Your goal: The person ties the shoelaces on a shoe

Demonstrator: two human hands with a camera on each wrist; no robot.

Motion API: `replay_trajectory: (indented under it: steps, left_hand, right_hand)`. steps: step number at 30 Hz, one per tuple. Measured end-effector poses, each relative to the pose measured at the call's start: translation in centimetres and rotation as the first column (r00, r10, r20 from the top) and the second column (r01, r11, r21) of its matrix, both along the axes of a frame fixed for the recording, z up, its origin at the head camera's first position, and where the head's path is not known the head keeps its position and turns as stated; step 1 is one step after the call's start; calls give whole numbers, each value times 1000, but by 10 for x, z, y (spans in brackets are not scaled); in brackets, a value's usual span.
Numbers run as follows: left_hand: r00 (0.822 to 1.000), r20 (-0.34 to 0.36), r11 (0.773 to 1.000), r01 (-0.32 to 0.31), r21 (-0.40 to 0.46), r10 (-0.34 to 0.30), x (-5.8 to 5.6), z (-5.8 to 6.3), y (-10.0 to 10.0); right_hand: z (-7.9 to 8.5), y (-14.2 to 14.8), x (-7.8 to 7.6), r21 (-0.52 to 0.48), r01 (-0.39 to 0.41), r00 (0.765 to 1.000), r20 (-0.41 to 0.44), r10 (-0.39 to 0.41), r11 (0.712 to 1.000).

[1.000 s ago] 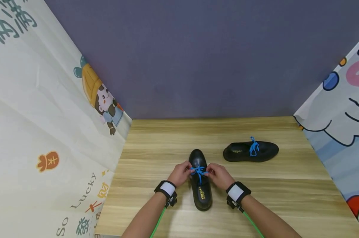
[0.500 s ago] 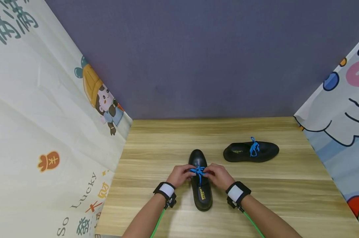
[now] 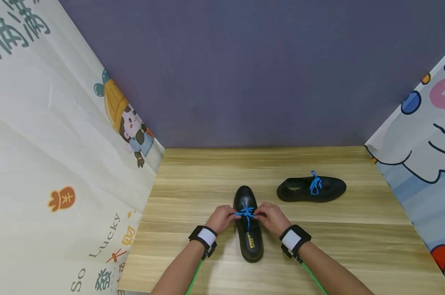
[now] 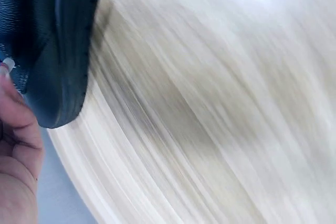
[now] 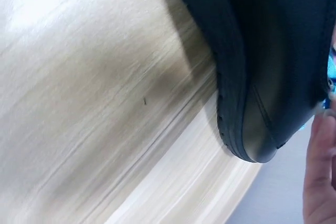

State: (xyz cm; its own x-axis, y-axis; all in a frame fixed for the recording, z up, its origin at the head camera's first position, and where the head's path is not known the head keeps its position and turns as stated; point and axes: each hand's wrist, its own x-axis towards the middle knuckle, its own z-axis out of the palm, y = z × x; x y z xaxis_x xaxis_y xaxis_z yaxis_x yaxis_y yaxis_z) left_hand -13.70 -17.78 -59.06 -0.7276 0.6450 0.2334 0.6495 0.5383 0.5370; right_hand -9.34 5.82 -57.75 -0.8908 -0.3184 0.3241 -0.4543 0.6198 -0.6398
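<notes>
A black shoe (image 3: pixel 245 196) stands upright on the table, toe pointing away from the person. Across its top lies a blue shoelace (image 3: pixel 247 212) in a bow shape, one strand trailing toward the heel. At the shoe's left side the left hand (image 3: pixel 222 219) pinches the lace between thumb and finger. From the right, the right hand (image 3: pixel 272 218) pinches the lace close to the knot. Both wrist views show the shoe's side, with the left hand (image 4: pixel 18 145) and right hand (image 5: pixel 321 166) only partly in frame at the edges.
A second black shoe (image 3: pixel 330 188) with a tied blue lace (image 3: pixel 315 185) lies behind and to the right, toe pointing right. The wooden table (image 3: pixel 193 172) meets a dark blue-grey panel (image 3: pixel 259 73) at the back. Printed white sheets flank both sides.
The left hand has drawn slightly left, stretching its part of the lace outward. The right hand's fingers have shifted slightly at the lace. Both shoes stay in place.
</notes>
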Motion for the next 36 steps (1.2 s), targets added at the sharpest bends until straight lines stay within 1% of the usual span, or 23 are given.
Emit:
replay_trajectory:
  steps: [5, 10, 13, 17, 24, 26, 28, 33, 36]
  left_hand:
    - [1000, -28, 997, -4, -73, 2, 4, 2, -2]
    - [997, -59, 993, -56, -100, 50, 7, -1, -5]
    - [993, -85, 991, -92, -95, 84, 8, -5, -7]
    - [988, -114, 990, -112, -89, 101, 10, -7, -8]
    - [981, -150, 989, -136, -55, 127, 12, -13, -12]
    - [978, -155, 988, -146, -49, 136, 12, -14, -12]
    - [976, -164, 987, -154, -40, 146, 12, -15, -12]
    - [972, -175, 986, -165, -31, 158, 13, -16, -13]
    - [970, -178, 985, -170, -27, 163, 13, -17, -14]
  right_hand:
    - [1, 0, 2, 62, 17, 999, -30, -15, 998]
    - [-2, 0, 3, 85, 75, 997, -15, -74, 994]
    - [-5, 1, 3, 79, 107, 994, -13, -106, 991]
    - [-8, 2, 3, 81, 131, 991, -31, -129, 988]
    - [-12, 4, 4, 91, 149, 984, -109, -138, 985]
    - [-13, 5, 4, 96, 156, 982, -119, -145, 983]
    - [-13, 6, 3, 106, 160, 983, -109, -148, 981]
    - [-12, 6, 4, 117, 151, 988, -55, -146, 982]
    - [-12, 5, 4, 117, 151, 988, -46, -147, 982]
